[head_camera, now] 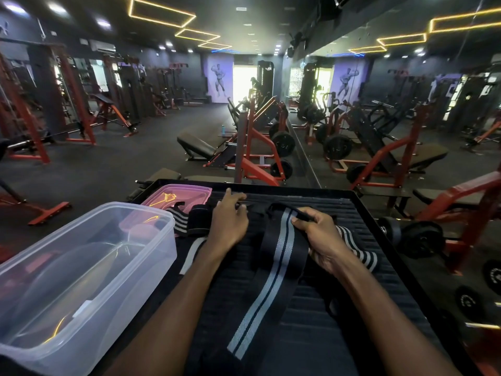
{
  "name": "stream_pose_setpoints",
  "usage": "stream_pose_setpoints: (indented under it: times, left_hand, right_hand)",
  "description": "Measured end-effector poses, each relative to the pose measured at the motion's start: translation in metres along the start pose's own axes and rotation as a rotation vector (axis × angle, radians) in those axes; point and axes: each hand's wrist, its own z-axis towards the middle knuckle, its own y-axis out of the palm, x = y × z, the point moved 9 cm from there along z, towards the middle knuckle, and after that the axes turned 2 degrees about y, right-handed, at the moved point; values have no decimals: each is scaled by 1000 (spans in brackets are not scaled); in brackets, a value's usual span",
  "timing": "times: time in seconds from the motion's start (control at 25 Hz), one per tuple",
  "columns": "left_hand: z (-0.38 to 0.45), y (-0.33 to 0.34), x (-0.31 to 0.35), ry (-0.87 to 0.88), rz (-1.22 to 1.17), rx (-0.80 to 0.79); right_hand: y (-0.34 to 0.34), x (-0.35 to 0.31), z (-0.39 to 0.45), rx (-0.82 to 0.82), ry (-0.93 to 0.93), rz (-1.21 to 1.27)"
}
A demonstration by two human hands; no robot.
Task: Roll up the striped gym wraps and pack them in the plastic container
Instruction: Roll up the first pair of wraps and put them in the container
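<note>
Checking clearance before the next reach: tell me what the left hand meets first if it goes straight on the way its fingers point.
The left hand points away and slightly right across the black ribbed mat. Its fingertips already touch a thin black strap; beyond it, the mat's raised far rim looks next, though depth is unclear.

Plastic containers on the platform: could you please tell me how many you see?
1: the clear plastic container at the left; the pink plastic lid lies behind it. None seems hidden.

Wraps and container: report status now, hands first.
Left hand pinches a strap end; right hand grips the long striped wrap, unrolled. Clear container empty, lid off. More wraps loose. Nothing blocking.
</note>
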Motion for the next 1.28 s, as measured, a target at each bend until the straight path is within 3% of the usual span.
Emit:
stream_pose_setpoints:
  times: [0.12, 0.2, 0.28, 0.52, 0.72, 0.84, 0.92, 1.04, 1.28]
  left_hand:
    - [-11, 9, 26, 66, -321, -122]
    - [-16, 24, 31, 98, -244, -282]
    - [-13, 27, 26, 85, -174, -308]
    - [-3, 18, 9, -102, -517, -212]
    - [-25, 56, 9, -389, -737, -421]
    - [-27, 62, 10, -403, -854, -485]
    - [-25, 62, 10, -314, -784, -471]
    - [-19, 52, 4, -205, -582, -306]
    - [-12, 34, 10, -88, -511, -160]
  right_hand:
    - [3, 2, 0, -30, 1, -78]
    - [4, 0, -1, -52, -9, -105]
    - [2, -4, -2, -60, -13, -120]
    - [1, -4, -1, -43, 8, -102]
    - [4, -6, -2, -68, -30, -58]
    - [1, -12, -4, -37, -79, -132]
    - [3, -14, -6, -53, -104, -147]
    - [7, -17, -6, -83, -147, -189]
    - [5, -11, -2, -64, -91, -116]
